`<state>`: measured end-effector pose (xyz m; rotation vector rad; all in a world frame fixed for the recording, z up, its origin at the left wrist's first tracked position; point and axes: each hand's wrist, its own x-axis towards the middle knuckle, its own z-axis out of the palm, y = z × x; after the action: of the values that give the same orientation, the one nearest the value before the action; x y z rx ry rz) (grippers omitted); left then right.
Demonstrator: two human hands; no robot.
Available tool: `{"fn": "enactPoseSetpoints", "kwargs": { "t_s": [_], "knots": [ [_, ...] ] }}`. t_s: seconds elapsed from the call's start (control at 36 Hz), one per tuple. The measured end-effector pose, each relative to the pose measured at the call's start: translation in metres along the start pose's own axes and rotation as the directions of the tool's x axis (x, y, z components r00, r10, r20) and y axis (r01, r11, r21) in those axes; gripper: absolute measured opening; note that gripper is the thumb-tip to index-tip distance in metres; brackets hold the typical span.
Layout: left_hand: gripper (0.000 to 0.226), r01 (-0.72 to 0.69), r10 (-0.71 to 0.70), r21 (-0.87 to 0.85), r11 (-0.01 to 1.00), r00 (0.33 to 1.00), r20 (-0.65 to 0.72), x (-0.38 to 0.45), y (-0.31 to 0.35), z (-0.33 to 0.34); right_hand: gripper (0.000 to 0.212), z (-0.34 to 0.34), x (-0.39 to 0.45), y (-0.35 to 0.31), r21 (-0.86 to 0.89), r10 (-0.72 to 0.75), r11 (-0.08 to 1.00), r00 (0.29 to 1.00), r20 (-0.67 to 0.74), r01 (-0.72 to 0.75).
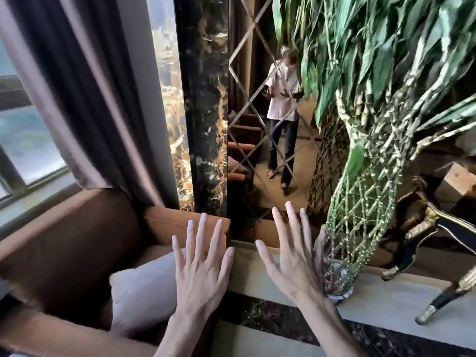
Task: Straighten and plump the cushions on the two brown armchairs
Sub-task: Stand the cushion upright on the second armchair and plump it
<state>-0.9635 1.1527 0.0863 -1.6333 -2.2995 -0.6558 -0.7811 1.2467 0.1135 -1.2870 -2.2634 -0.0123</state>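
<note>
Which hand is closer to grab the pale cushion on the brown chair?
Left. The left hand is spread open right above the pale cushion on the brown armchair. The right hand is over the floor beside the plant.

daylight from window [23,140] at left | plant [373,60] motion-blurred | wide-angle bending at edges

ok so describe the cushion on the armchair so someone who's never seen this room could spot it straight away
Start at the window with the dark curtain on the left; below it sits a brown armchair. On its seat, under the open left hand, lies the cushion. It is the only pale grey, soft thing there, against brown upholstery all round.
</note>
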Motion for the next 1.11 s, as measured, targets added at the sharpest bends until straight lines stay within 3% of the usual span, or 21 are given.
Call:
{"fn": "enactPoseSetpoints", "kwargs": {
  "t_s": [0.36, 0.44, 0.47, 0.53, 0.56, 0.69, 0.89, 1.11],
  "knots": [
    [0.067, 0.206, -0.203, 0.121, 0.971, 0.979, -0.033, 0.129, 0.011, 0.094, 0.074, 0.090, 0.167, 0.063, 0.087, -0.210, 0.975, 0.976, 0.064, 0.204],
    [0.103, 0.194, -0.182, 0.192, 0.962, 0.980, -0.081, 0.143, 0.003, 0.102, 0.075, 0.109, 0.198, 0.066, 0.113, -0.252, 0.964, 0.962, 0.101, 0.240],
    [0.103, 0.226, -0.215, 0.194, 0.955, 0.974, -0.074, 0.146, -0.002, 0.103, 0.075, 0.116, 0.207, 0.065, 0.124, -0.270, 0.958, 0.957, 0.107, 0.257],
    [0.072, 0.356, -0.342, 0.163, 0.920, 0.934, -0.104, 0.153, -0.016, 0.107, 0.076, 0.132, 0.226, 0.059, 0.151, -0.316, 0.942, 0.942, 0.115, 0.298],
    [0.067, 0.426, -0.415, 0.139, 0.894, 0.904, -0.102, 0.156, -0.023, 0.109, 0.076, 0.141, 0.234, 0.054, 0.165, -0.342, 0.933, 0.932, 0.124, 0.320],
    [0.066, 0.571, -0.566, 0.141, 0.809, 0.821, -0.078, 0.151, -0.067, 0.122, 0.077, 0.191, 0.259, 0.014, 0.258, -0.454, 0.878, 0.872, 0.185, 0.402],
    [0.067, 0.761, -0.756, 0.058, 0.646, 0.649, -0.090, 0.117, -0.143, 0.149, 0.081, 0.272, 0.279, -0.061, 0.370, -0.603, 0.785, 0.749, 0.274, 0.497],
    [0.072, 0.893, -0.893, -0.042, 0.448, 0.449, 0.037, 0.098, -0.228, 0.190, 0.086, 0.359, 0.300, -0.116, 0.463, -0.654, 0.752, 0.624, 0.428, 0.470]
  ]
}}
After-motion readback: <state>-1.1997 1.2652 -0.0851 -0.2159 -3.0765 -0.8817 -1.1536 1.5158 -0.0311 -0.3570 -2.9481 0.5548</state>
